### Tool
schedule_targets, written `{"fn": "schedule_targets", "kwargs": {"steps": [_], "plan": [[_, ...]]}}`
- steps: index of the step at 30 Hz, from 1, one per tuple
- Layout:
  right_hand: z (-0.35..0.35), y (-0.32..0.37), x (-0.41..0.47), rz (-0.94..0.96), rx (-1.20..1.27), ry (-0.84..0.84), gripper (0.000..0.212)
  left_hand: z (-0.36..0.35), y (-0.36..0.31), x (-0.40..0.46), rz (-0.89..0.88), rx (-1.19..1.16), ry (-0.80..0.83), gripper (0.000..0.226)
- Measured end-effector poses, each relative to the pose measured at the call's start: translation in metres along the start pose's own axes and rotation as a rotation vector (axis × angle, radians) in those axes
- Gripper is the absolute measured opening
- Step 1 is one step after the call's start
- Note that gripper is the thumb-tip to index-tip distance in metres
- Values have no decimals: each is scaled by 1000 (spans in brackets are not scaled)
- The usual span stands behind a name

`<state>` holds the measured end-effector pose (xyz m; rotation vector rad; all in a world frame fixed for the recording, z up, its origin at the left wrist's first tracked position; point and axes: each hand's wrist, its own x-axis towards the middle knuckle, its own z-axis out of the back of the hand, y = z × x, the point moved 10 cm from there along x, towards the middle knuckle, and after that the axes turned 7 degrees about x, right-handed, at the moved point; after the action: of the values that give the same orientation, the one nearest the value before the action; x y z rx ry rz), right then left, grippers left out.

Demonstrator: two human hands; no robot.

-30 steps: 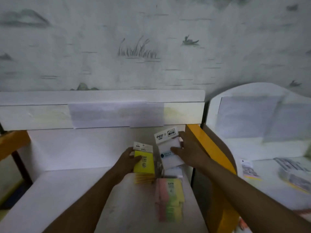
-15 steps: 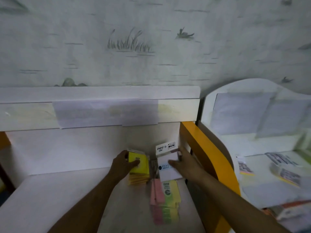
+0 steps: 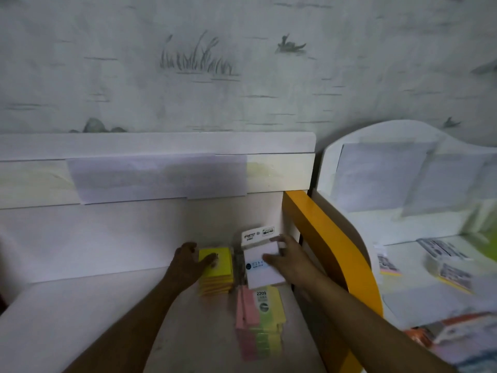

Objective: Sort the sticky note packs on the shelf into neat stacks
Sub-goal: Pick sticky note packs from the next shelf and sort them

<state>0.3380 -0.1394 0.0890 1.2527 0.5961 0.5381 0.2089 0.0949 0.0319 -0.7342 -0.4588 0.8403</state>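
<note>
On the white shelf (image 3: 80,313), a stack of yellow sticky note packs (image 3: 219,275) stands near the back wall. My left hand (image 3: 188,265) rests on its top pack, fingers pressing it down. To the right, my right hand (image 3: 285,261) holds a white pack (image 3: 262,265) with a printed header card, flat over a low white stack. In front lies a stack of pink, green and yellow packs (image 3: 259,327) marked 2209.
An orange side panel (image 3: 330,254) bounds the shelf on the right. Beyond it, a second white shelf (image 3: 408,300) holds more packs and printed boxes (image 3: 443,254). A white back board with taped paper (image 3: 156,176) rises behind the stacks.
Both hands have come down: the yellow pack now lies flat on its stack, and the white pack has dropped from upright in the air to lie low over the shelf.
</note>
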Motion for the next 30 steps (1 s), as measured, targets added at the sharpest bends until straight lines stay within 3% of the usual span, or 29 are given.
{"fn": "schedule_targets", "kwargs": {"steps": [2,6,12,21,26,30], "plan": [[-6,4,7,-14,20,6,42,11,-4,3,-35,77,0,63],[-19,10,30,-25,-9,14,42,43,-32,-3,-217,311,19,29],[-7,-17,57,-137,-33,-126,42,86,-50,-20,-393,617,41,21],[20,-32,72,-117,-341,-351,27,125,10,-27,-274,581,89,15],[13,-63,74,-195,-424,-285,35,138,41,-29,-207,557,99,8],[14,-79,75,-210,-479,-308,53,139,52,-33,-180,564,108,8]]}}
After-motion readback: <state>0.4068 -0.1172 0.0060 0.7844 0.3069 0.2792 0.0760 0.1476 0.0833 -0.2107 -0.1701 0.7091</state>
